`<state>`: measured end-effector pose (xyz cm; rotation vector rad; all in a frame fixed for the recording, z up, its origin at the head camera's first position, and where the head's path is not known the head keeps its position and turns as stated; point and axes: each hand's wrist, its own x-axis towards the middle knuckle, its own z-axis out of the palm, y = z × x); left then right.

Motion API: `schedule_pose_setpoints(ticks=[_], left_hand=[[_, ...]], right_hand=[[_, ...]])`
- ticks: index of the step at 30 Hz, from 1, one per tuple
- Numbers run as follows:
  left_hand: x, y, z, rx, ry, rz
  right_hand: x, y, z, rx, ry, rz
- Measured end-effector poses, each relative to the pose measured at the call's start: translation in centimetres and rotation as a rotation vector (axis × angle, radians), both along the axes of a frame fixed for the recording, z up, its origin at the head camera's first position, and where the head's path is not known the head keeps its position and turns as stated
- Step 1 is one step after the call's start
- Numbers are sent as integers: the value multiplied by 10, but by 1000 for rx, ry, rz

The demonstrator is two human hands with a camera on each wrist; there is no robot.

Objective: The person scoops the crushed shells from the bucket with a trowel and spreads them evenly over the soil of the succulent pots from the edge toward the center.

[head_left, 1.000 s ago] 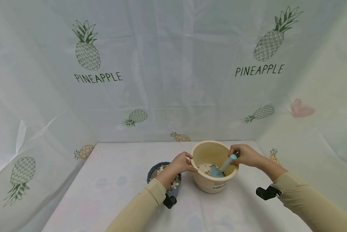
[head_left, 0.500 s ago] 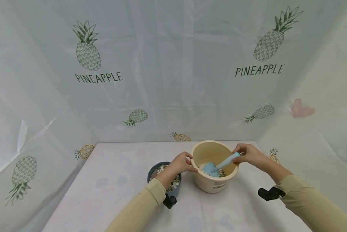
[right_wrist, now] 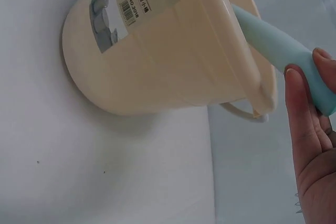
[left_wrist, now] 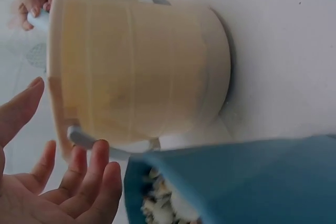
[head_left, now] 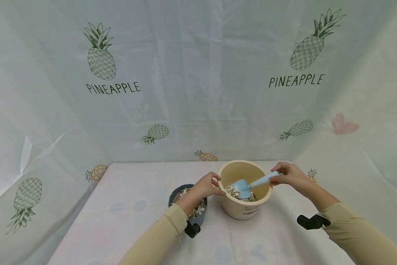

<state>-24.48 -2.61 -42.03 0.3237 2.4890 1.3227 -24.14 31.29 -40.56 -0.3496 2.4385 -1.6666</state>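
A cream bucket [head_left: 239, 211] stands on the table with whitish and brown gravel-like bits [head_left: 250, 197] in its bottom. My left hand [head_left: 205, 186] rests at its left rim, fingers spread and loosely bent; in the left wrist view they lie by the grey bail handle [left_wrist: 81, 137]. My right hand [head_left: 291, 177] pinches the grip of a light-blue toy shovel [head_left: 241, 187] between thumb and fingers over the right rim. The shovel's blade is inside the bucket, at the bits. Beneath my left forearm is a blue-grey pot [head_left: 198, 220] holding similar bits, partly hidden.
A pale patterned cloth [head_left: 135, 228] covers the table. Sheeting [head_left: 198, 95] printed with pineapples hangs behind and at both sides. The blue pot sits close to the bucket's left. A few dark specks [right_wrist: 104, 172] lie on the cloth.
My right hand has shifted right and slightly up, tilting the shovel flatter. Its blade has moved left and risen, and more bits show in the bucket. The left hand has stayed almost still.
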Motion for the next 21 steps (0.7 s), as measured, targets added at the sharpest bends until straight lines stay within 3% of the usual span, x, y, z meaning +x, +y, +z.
schedule_pose_setpoints(ticks=[10,21], left_hand=[[-5,-29,8,-16,31,-20],[-7,-82,15,-4,77,-85]], right_hand=[[-1,4,3,-15,44,-43],[-4,-8,18,-73,91,-33]])
